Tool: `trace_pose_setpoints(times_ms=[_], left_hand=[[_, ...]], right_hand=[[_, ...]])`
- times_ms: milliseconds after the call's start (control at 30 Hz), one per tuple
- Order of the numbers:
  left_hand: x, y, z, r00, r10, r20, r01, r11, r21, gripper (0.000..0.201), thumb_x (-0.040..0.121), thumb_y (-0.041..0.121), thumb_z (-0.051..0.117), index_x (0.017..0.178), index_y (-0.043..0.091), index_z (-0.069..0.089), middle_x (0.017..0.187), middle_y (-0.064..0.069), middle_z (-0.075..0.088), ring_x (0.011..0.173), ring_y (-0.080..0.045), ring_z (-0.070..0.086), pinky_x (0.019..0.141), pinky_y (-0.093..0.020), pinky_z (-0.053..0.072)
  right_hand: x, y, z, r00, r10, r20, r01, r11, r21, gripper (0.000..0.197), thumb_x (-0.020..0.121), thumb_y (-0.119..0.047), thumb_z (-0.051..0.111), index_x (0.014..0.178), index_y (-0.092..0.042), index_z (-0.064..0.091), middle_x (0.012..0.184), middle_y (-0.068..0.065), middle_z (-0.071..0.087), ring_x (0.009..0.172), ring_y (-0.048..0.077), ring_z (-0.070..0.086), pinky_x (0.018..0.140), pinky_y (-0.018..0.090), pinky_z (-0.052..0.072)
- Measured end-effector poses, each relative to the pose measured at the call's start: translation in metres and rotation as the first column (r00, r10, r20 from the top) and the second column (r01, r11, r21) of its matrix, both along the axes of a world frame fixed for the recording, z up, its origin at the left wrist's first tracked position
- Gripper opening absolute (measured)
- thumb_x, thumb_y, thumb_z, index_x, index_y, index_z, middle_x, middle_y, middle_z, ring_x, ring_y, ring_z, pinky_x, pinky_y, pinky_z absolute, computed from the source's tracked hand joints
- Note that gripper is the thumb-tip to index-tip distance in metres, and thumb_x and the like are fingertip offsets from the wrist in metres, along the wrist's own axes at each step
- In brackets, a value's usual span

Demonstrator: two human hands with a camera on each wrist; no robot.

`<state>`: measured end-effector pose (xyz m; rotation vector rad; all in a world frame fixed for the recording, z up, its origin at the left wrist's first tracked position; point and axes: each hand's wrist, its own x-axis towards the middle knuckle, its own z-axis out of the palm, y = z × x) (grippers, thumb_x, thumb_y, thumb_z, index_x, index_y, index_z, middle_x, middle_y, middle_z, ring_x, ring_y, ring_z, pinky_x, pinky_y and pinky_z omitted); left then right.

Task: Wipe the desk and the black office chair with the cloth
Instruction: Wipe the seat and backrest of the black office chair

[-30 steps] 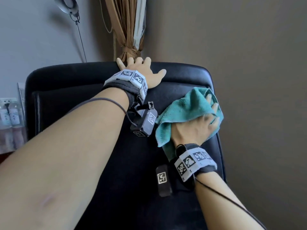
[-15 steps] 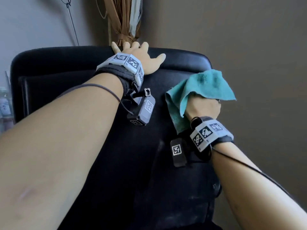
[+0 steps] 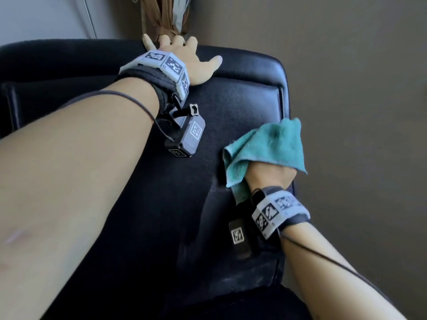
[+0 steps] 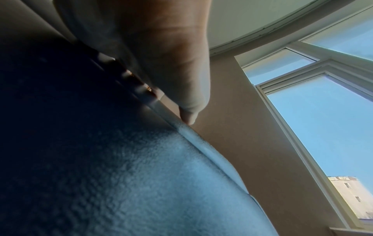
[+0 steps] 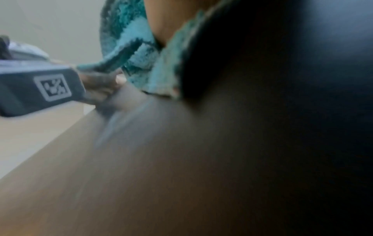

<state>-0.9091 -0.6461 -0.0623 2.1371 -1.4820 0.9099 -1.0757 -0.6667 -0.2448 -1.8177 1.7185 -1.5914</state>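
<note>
The black office chair's backrest (image 3: 242,107) fills the head view. My left hand (image 3: 184,54) holds its top edge, fingers hooked over the back and thumb spread on the front; the left wrist view shows the palm (image 4: 161,47) against the leather (image 4: 121,175). My right hand (image 3: 270,179) grips a bunched teal cloth (image 3: 272,144) and presses it on the backrest's right side, near the edge. The cloth covers the right fingers. In the blurred right wrist view, the cloth (image 5: 137,32) lies against the dark chair (image 5: 282,79).
A tied brown curtain (image 3: 171,15) hangs just behind the chair top. A brown wall (image 3: 346,88) runs close along the chair's right side, a pale wall at the back left. The left wrist view shows a window (image 4: 322,127) high up.
My right hand has slid the cloth down the right side of the backrest from near the top corner. The left hand has kept its hold on the top edge.
</note>
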Motion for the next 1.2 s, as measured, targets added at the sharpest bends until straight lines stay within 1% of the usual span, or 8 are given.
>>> trace_pose_setpoints(times_ms=[267, 367, 533, 633, 700, 933, 1033, 1200], left_hand=[[0.003, 0.050, -0.048, 0.997, -0.080, 0.001, 0.080, 0.994, -0.070, 0.071, 0.092, 0.064, 0.024, 0.152, 0.028, 0.015, 0.162, 0.002, 0.002, 0.148, -0.020, -0.005, 0.113, -0.061, -0.011], [0.008, 0.093, -0.104, 0.997, -0.075, -0.011, 0.071, 0.972, -0.224, 0.068, 0.094, 0.056, 0.028, 0.153, 0.024, 0.015, 0.161, -0.004, -0.001, 0.148, -0.024, -0.006, 0.111, -0.063, -0.009], [0.050, 0.153, -0.166, 0.891, 0.073, -0.448, -0.325, 0.793, -0.516, 0.084, 0.089, 0.057, 0.039, 0.152, 0.008, 0.013, 0.158, -0.022, 0.004, 0.146, -0.038, 0.003, 0.112, -0.060, -0.001], [0.064, 0.156, -0.156, 0.659, 0.041, -0.751, -0.521, 0.745, -0.416, 0.091, 0.088, 0.064, 0.034, 0.150, 0.001, 0.012, 0.155, -0.027, 0.011, 0.143, -0.040, 0.014, 0.114, -0.054, 0.010], [0.062, 0.148, -0.147, 0.596, 0.056, -0.801, -0.576, 0.725, -0.378, 0.093, 0.086, 0.069, 0.030, 0.147, 0.000, 0.022, 0.151, -0.023, 0.024, 0.137, -0.038, 0.025, 0.108, -0.052, 0.022], [0.072, 0.149, -0.157, 0.662, 0.063, -0.747, -0.525, 0.750, -0.402, 0.095, 0.083, 0.072, 0.034, 0.146, 0.002, 0.020, 0.151, -0.022, 0.023, 0.138, -0.037, 0.024, 0.105, -0.055, 0.026], [0.079, 0.148, -0.157, 0.677, 0.024, -0.736, -0.453, 0.801, -0.391, 0.095, 0.083, 0.074, 0.035, 0.144, 0.003, 0.020, 0.151, -0.020, 0.023, 0.135, -0.037, 0.028, 0.104, -0.055, 0.026], [0.082, 0.141, -0.158, 0.673, -0.014, -0.739, -0.372, 0.857, -0.355, 0.101, 0.081, 0.078, 0.035, 0.145, 0.002, 0.017, 0.153, -0.019, 0.017, 0.137, -0.036, 0.025, 0.106, -0.055, 0.027]], right_hand=[[-0.004, -0.001, -0.009, 0.995, 0.083, 0.049, -0.086, 0.994, 0.067, 0.040, 0.090, -0.045, 0.056, 0.121, -0.023, 0.046, 0.124, 0.008, 0.051, 0.123, 0.029, 0.048, 0.103, 0.036, 0.036], [-0.002, 0.009, -0.009, 0.984, 0.174, -0.021, -0.169, 0.973, 0.155, 0.048, 0.101, -0.033, 0.038, 0.141, -0.008, 0.038, 0.149, 0.022, 0.032, 0.140, 0.035, 0.027, 0.114, 0.045, 0.017], [0.000, 0.020, -0.001, 0.989, 0.045, -0.141, -0.050, 0.998, -0.037, 0.030, 0.080, -0.057, 0.049, 0.086, -0.027, 0.046, 0.096, -0.002, 0.051, 0.092, 0.023, 0.052, 0.086, 0.039, 0.045], [0.016, 0.022, -0.020, 0.922, 0.126, -0.367, -0.143, 0.990, -0.020, 0.065, 0.080, -0.059, 0.019, 0.124, -0.022, 0.051, 0.131, 0.009, 0.050, 0.124, 0.030, 0.042, 0.108, 0.045, 0.027], [0.038, 0.033, -0.033, 0.926, 0.100, -0.365, -0.141, 0.986, -0.087, 0.065, 0.084, -0.062, 0.023, 0.134, -0.026, 0.045, 0.143, 0.005, 0.044, 0.136, 0.030, 0.031, 0.114, 0.047, 0.014], [0.077, 0.069, -0.051, 0.806, 0.192, -0.559, -0.431, 0.839, -0.333, 0.065, 0.083, -0.059, 0.043, 0.141, -0.031, 0.033, 0.149, -0.004, 0.027, 0.144, 0.016, 0.012, 0.117, 0.036, 0.001], [0.047, 0.037, -0.051, 0.795, -0.022, -0.607, -0.263, 0.888, -0.376, 0.078, 0.080, -0.063, 0.041, 0.147, -0.026, 0.026, 0.154, 0.002, 0.020, 0.146, 0.023, 0.011, 0.118, 0.041, 0.002], [0.060, 0.010, -0.070, 0.948, 0.170, -0.269, -0.182, 0.983, -0.022, 0.090, 0.077, -0.074, 0.011, 0.140, -0.018, 0.040, 0.148, 0.008, 0.038, 0.142, 0.025, 0.025, 0.118, 0.043, 0.009]])
